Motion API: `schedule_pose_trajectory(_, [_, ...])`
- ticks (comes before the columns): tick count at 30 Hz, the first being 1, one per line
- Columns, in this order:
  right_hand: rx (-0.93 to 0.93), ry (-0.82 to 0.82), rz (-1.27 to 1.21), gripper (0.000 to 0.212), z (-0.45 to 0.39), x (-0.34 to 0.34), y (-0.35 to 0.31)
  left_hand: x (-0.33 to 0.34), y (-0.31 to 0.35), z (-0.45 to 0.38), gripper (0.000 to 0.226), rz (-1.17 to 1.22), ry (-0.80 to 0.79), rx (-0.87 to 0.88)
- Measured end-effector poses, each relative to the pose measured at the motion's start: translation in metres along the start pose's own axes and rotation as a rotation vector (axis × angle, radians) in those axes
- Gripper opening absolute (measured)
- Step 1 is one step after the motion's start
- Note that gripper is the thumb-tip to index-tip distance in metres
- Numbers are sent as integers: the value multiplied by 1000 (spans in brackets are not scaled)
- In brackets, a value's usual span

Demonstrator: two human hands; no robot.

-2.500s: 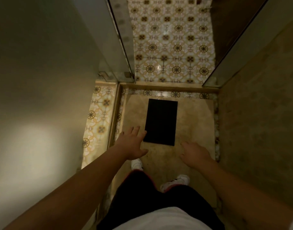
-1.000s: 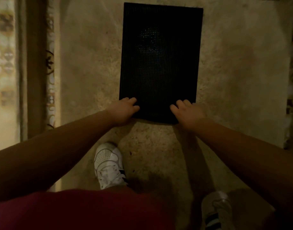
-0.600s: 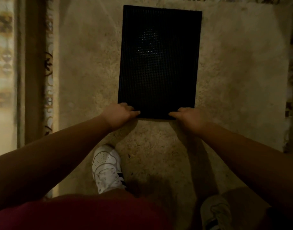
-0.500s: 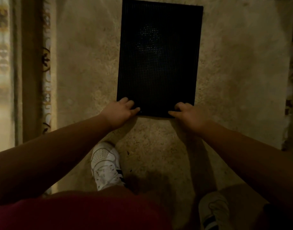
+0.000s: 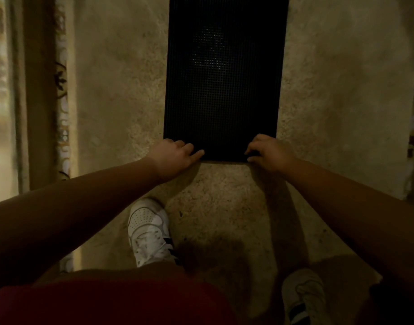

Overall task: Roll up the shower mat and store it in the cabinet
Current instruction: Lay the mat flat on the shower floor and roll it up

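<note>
**Near edge of mat under both hands, roll not yet begun**

Risks first.
- Uneven start. The left hand [image 5: 175, 156] sits at the near-left corner of the shower mat [image 5: 223, 78], the right hand [image 5: 269, 152] at the near-right corner. If one corner turns over ahead of the other, I'd expect the roll to run skewed and come out cone-shaped, awkward to stow in a cabinet.
- Grip. Left hand is loosely curled, fingers extended onto the top of the mat's edge; right hand is more bent, fingers hooked over the edge. Whether any fingertip has got underneath cannot be told; light is poor and the mat is black. A mat lying this flat may cling to the floor [image 5: 342, 102], and the fingers could slide off rather than lift it.
- Spring-back. Looks like a rubbery grid material; judged stiff enough to uncurl if the first turn is loose.
- Footing. Person is bent low, white shoe [image 5: 148, 231] just behind the left hand, other shoe [image 5: 303, 299] further back to the right. Leaning further forward as the roll advances could cost balance.

The mat itself.
- Black rectangle, long axis running away from the person, lying flat on the beige stone-look floor, far edge at the top of the view.
- Surface is a fine grid of small holes or studs, catching faint light near the upper middle.
- No edge visibly lifted. No cabinet in view.
</note>
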State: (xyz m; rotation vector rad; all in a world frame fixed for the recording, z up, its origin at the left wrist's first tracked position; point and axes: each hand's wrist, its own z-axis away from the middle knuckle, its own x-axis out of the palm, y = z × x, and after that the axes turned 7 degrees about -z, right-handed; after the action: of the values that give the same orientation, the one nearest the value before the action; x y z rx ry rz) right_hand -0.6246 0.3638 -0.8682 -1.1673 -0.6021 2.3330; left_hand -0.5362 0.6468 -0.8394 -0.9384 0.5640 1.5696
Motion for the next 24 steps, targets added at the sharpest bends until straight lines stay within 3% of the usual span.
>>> schedule_pose_trajectory(3, [-175, 9, 385, 28, 8, -2, -4, -2, 12, 0, 61, -24, -13, -89])
schedule_pose_trajectory(7, [-154, 5, 621, 50, 20, 2, -12, -3, 20, -5, 59, -34, 2, -161])
schedule_pose_trajectory(15, [5, -35, 566, 49, 20, 14, -23, 2, 26, -17, 57, 89, 3, -232])
schedule_pose_trajectory(24, [92, -82, 593, 60, 17, 11, -37, 0, 1, -19, 60, 106, 0, -111])
